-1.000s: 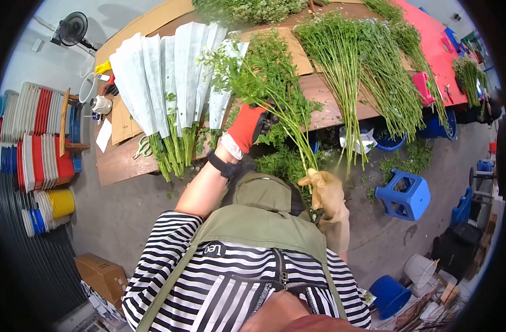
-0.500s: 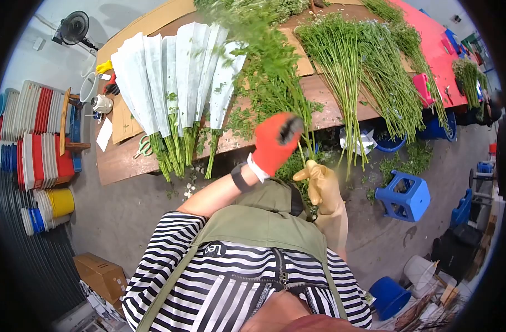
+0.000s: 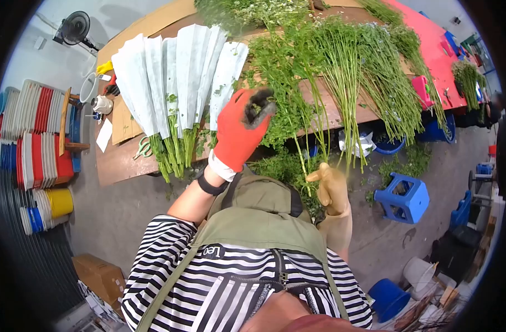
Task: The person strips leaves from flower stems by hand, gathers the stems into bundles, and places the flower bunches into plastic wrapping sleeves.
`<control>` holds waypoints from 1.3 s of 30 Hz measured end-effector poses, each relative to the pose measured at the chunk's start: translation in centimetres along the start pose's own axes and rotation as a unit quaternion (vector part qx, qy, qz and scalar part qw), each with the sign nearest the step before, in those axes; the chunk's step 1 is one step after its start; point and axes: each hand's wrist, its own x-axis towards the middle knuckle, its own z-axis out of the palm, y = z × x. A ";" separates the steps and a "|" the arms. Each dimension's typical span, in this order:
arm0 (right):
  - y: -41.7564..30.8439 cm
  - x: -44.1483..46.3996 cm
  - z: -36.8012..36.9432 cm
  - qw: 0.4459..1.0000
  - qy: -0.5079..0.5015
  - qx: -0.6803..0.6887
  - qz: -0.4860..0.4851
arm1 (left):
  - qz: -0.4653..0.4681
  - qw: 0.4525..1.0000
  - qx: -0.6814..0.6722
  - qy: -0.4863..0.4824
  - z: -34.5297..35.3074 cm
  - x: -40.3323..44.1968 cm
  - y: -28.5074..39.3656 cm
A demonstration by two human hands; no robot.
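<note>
My left hand (image 3: 243,124), in a red glove with dark fingertips, is over the table edge beside the white-wrapped bunches. Its fingers are curled, and a bit of green shows among them, too small to name. In a tan rubber glove, my right hand (image 3: 331,185) is closed in front of my apron, pinching the lower end of thin green flower stems (image 3: 323,130). Their leafy upper part leans over the table. A cut stem (image 3: 301,157) hangs past the edge just left of that hand. White-wrapped bunches (image 3: 187,74) lie on the left, stems toward me.
Loose flower stems (image 3: 347,94) lie across the table's right half. Green-handled scissors (image 3: 144,147) rest at the left edge. A blue stool (image 3: 403,197) stands on the floor at right, near fallen greenery (image 3: 413,160). Stacked buckets (image 3: 45,160) line the left wall.
My left hand has moved left and toward me, away from the stems. My right hand has shifted slightly right. The leafy stems, blurred before, now lean farther right.
</note>
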 end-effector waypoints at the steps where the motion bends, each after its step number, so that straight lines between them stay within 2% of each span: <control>1: -0.1 0.0 0.0 1.000 -0.003 -0.001 0.003 | 0.017 1.000 0.016 0.018 0.1 0.5 0.7; 3: -0.4 -0.1 0.2 1.000 -0.006 -0.008 0.007 | 0.050 0.996 0.048 0.053 0.6 1.5 2.0; 4: -0.6 -0.1 0.3 1.000 -0.004 -0.012 0.009 | 0.027 0.997 0.062 0.028 0.5 1.9 2.4; 7: -1.0 -0.6 0.7 0.999 0.005 -0.032 0.018 | 0.074 0.966 0.241 0.060 1.4 3.0 1.9; 11: -1.2 -1.2 1.3 0.998 0.019 -0.063 0.020 | 0.026 0.942 0.333 0.000 1.2 3.9 0.7; 14: -0.5 -1.2 1.3 0.997 0.009 -0.080 0.013 | 0.072 0.927 0.367 0.001 0.7 3.7 -1.3; 15: -0.2 -1.2 1.0 0.997 -0.010 -0.069 0.011 | -0.005 0.982 0.190 0.019 0.5 4.1 -2.6; 16: 0.1 -1.0 0.8 0.998 -0.030 -0.058 0.009 | -0.083 0.996 0.006 0.034 0.1 5.0 -3.9; 17: 0.4 -0.9 0.6 0.998 -0.049 -0.047 0.006 | -0.158 0.970 -0.178 0.048 0.1 5.5 -4.8; 18: 0.6 -0.7 0.6 0.998 -0.047 -0.050 0.015 | -0.124 0.962 -0.227 0.087 0.3 5.8 -4.3; 22: 1.5 -0.2 0.1 0.996 -0.059 -0.053 0.026 | -0.175 0.950 -0.258 0.008 -0.7 4.5 -1.1; 25: 1.9 0.0 -0.3 0.996 -0.069 -0.045 0.028 | -0.072 0.980 -0.183 0.011 0.0 3.7 -2.0; 29: 1.3 0.1 0.0 0.996 -0.062 -0.040 0.044 | 0.037 0.995 0.085 -0.035 -0.2 3.1 -0.1; 30: 1.1 0.1 0.3 0.996 -0.051 -0.049 0.048 | 0.114 0.980 0.165 0.012 0.1 3.0 -0.5; 34: 0.4 -0.2 1.2 0.996 -0.026 -0.064 0.048 | 0.078 0.966 0.244 -0.025 0.2 2.6 -0.9; 37: 0.2 -0.5 1.2 0.997 -0.025 -0.059 0.045 | 0.116 0.971 0.159 0.132 0.7 2.7 -4.2; 38: 0.2 -0.5 1.2 0.997 -0.025 -0.057 0.043 | -0.015 0.974 0.108 0.199 0.2 3.2 -6.3; 39: 0.6 -0.5 1.1 0.998 -0.006 -0.055 0.041 | -0.084 0.961 -0.098 0.246 -0.8 4.7 -9.0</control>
